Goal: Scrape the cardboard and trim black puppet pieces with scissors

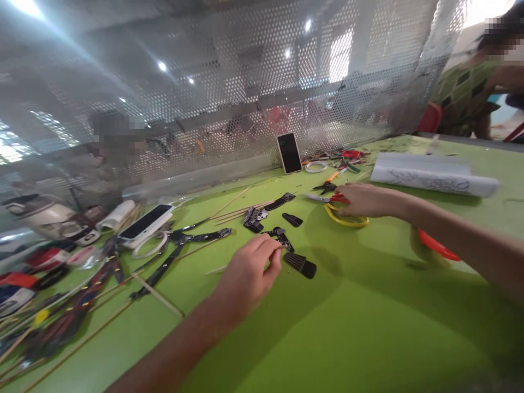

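My left hand (249, 270) is closed in a pinch over the green table, its fingertips on a small thin piece I cannot make out. Just beyond the fingertips lie a black patterned piece (282, 238) and a dark striped strip (301, 265). A smaller black piece (292, 220) is farther back. My right hand (358, 200) reaches to the back right, its fingers at the red handles of the scissors (338, 198), whose blades point left. Under that hand is a yellow ring (347, 218), and black-jawed pliers (326, 187) lie behind the scissors.
A dark-screened phone (290, 153) leans upright against the perforated metal screen (229, 109). Thin sticks, black strips, tape rolls and a white device (146, 222) crowd the left. A paper roll (434, 174) lies right, near a red object (439, 245). A person (466, 93) sits at the far right.
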A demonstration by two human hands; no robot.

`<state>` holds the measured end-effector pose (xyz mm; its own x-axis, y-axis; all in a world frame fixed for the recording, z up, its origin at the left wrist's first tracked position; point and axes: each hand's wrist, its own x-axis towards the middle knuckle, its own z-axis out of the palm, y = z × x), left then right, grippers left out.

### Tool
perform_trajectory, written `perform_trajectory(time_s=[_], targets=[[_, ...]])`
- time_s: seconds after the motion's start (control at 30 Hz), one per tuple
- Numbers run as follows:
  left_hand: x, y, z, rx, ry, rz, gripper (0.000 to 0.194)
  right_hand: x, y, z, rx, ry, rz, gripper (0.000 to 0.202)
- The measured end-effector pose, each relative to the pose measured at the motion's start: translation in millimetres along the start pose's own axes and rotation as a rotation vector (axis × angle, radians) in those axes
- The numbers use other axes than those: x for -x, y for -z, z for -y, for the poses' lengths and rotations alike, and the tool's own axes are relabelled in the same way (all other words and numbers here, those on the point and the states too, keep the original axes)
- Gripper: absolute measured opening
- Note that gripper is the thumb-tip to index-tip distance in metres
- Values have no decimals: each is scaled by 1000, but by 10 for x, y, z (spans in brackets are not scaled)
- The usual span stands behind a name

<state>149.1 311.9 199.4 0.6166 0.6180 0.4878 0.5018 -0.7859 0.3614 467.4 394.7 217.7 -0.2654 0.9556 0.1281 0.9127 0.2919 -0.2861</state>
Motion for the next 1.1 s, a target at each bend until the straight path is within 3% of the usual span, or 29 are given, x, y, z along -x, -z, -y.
perform_trajectory(time_s=[0.13,0.27,0.37,0.43,0.57,0.63,0.83,1.1], targets=[[13,30,-1,38,-15,-66,22,15,33,22,70,-41,8,44],[24,80,-38,106,10,-172,22,-16,193,109,-60,-20,-104,54],[20,127,-93,160,48,-246,23,60,238,369,-318,72,-136,60],[17,150,-126,193,46,-268,24,195,196,616,-435,116,-68,70],[18,161,-157,289,25,-301,22,530,42,1050,-353,375,-70,70],[20,160,-159,336,10,-311,20,642,-10,1166,-293,435,-86,71],[22,169,-182,431,-39,-267,17,697,-26,1239,-203,365,-99,71],[26,172,-245,476,-47,-253,15,730,-18,1270,-288,399,-107,68]])
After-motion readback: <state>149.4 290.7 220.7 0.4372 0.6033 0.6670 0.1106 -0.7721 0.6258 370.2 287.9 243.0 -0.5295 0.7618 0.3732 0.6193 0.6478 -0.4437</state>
